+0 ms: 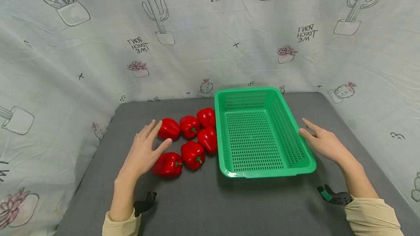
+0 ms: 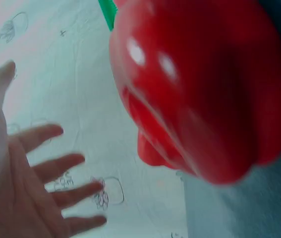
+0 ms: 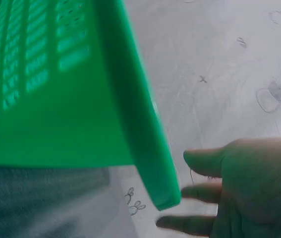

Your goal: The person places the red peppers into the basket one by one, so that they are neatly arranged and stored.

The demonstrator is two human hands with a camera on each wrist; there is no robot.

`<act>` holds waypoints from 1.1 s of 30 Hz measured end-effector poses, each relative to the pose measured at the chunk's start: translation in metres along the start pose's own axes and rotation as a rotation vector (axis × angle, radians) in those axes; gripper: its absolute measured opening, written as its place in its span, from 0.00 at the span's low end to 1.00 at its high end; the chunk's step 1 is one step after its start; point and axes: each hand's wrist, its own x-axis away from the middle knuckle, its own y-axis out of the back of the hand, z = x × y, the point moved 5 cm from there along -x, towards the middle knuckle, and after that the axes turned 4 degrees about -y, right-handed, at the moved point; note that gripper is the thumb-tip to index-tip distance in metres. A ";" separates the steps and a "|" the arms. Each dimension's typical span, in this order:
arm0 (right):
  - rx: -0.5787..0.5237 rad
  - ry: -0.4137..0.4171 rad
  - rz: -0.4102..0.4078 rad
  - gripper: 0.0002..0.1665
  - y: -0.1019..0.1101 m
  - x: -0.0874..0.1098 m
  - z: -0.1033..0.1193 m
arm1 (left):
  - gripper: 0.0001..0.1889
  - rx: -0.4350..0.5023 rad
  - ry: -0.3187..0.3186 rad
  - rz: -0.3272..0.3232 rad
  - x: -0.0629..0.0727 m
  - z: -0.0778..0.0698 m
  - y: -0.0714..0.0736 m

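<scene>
Showing its slotted floor [image 1: 253, 140], green basket [image 1: 259, 174] beside red peppers [image 1: 193, 154]; left fingers [image 1: 155, 129], right fingers [image 1: 312, 126], both loosely extended.

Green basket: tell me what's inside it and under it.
Inside the green basket, only its own slotted floor and walls show. Gray tabletop shows around it, but whatever lies directly beneath the base is covered, and the near wall's inner face is hidden.

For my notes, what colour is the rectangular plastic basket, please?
The basket is green, clearest in the head view.
</scene>
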 end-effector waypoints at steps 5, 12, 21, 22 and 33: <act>-0.197 -0.004 0.019 0.39 -0.012 0.015 -0.005 | 0.38 0.166 -0.002 0.037 0.018 0.009 0.000; -0.315 -0.041 -0.046 0.37 -0.021 0.020 -0.010 | 0.36 0.246 0.049 0.019 0.032 0.028 0.001; -0.546 -0.058 -0.077 0.39 -0.022 0.016 -0.024 | 0.37 0.403 0.053 0.070 0.038 0.048 -0.006; -0.572 -0.058 -0.078 0.39 -0.022 0.015 -0.026 | 0.37 0.442 0.042 0.083 0.038 0.050 -0.007; -0.825 -0.049 -0.010 0.39 -0.028 0.009 -0.031 | 0.42 0.612 -0.025 0.227 0.043 0.051 -0.022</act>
